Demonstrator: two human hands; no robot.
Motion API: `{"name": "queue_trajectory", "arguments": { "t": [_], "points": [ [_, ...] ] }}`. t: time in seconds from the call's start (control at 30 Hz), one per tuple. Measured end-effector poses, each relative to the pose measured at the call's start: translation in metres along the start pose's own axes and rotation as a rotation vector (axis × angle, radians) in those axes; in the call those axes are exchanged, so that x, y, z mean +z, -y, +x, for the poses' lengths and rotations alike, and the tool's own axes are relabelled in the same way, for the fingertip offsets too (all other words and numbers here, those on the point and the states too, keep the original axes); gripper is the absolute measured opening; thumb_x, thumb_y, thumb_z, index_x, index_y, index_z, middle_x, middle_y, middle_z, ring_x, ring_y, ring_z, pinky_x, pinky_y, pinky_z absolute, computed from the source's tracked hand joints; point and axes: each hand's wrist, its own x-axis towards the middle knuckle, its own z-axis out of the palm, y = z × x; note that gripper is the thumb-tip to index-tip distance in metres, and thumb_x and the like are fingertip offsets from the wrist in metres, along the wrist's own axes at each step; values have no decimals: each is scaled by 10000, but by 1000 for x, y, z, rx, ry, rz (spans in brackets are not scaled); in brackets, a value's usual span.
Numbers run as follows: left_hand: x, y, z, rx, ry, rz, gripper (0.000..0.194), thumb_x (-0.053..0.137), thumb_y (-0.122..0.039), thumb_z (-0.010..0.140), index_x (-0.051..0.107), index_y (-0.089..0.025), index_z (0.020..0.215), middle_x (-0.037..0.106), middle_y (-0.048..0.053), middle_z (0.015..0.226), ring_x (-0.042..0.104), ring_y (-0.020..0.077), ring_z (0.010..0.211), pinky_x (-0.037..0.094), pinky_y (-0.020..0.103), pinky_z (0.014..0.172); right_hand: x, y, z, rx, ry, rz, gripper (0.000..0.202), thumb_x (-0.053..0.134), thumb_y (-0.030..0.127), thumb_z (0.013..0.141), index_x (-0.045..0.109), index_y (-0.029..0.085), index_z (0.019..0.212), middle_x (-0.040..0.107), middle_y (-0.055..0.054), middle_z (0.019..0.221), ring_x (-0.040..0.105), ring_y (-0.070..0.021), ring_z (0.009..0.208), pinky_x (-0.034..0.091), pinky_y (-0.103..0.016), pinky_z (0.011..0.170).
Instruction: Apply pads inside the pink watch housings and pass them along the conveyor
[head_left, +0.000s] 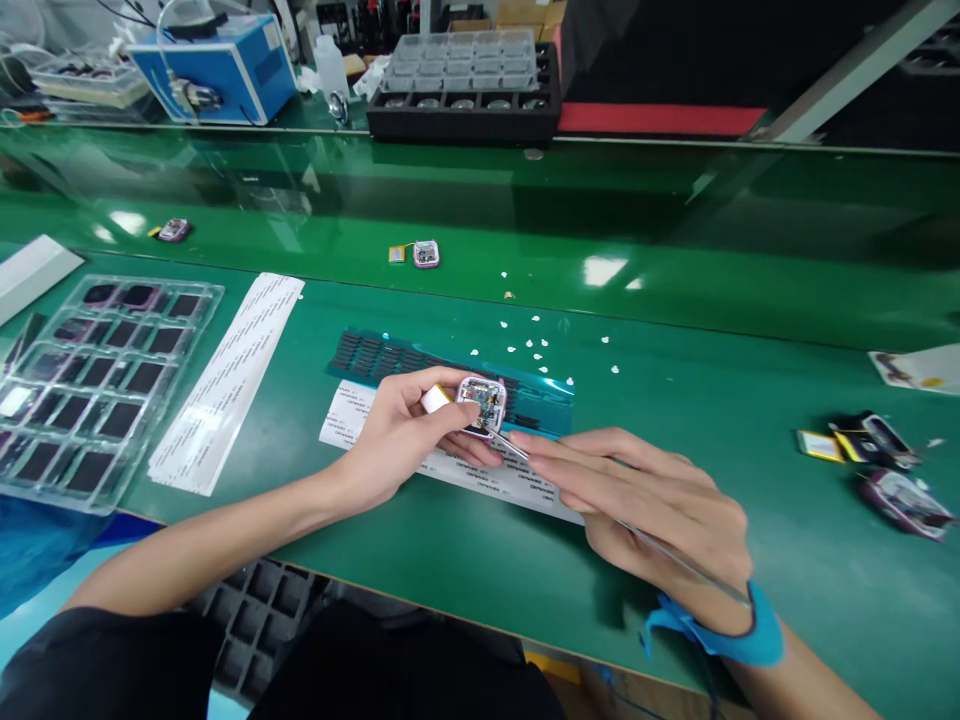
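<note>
My left hand [401, 430] grips an opened watch case [487, 400] with a bare circuit board inside, its thumb resting on the board's lower edge. A small battery [435, 399] sticks out beside that thumb. Between the fingers of my right hand [637, 495] is a pair of metal tweezers [510, 445], whose tips reach the lower edge of the case. Below both hands lie a printed white sheet [345, 415] and a blue film [551, 400] with rows of dark strips.
Small white bits [535, 343] are scattered beyond the hands. On the left are a clear tray [97, 400] of dark-screened parts and white label strips [232, 380]. Another opened case [426, 254] lies at the back; more parts [904, 500] lie right. A blue box [217, 70] stands on the shelf.
</note>
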Motion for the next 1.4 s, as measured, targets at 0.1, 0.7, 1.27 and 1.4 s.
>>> {"name": "queue_trajectory", "arguments": {
  "t": [0.1,0.7,1.27,1.4],
  "points": [
    [0,0,-1,-9,18,-14,209,765,-229,776,705,-136,953,734,2,662,753,173,540,644,241,574,1,-2,1,-10,-21,4,513,563,-58,943,624,210,1377,784,-93,1158,734,-204,1084,665,-350,809],
    [1,-2,-2,-83,61,10,185,769,-258,750,681,-144,867,693,4,645,730,188,499,615,270,520,6,-8,-1,-69,-32,-10,454,520,93,1033,586,282,1441,790,-57,1151,764,-201,948,668,-331,693],
    [1,-2,-1,-180,35,-61,134,771,-194,704,677,-134,777,696,14,553,707,172,449,583,221,463,14,-10,-2,-43,-20,86,451,512,89,1033,605,282,1430,782,-68,1176,749,-190,925,655,-301,658],
    [2,0,-3,-194,41,-54,155,790,-206,710,685,-137,800,697,11,552,714,181,461,584,228,463,18,-9,-5,-1,19,87,469,559,17,989,624,240,1397,773,-82,1200,736,-195,977,666,-326,734]
  ]
}}
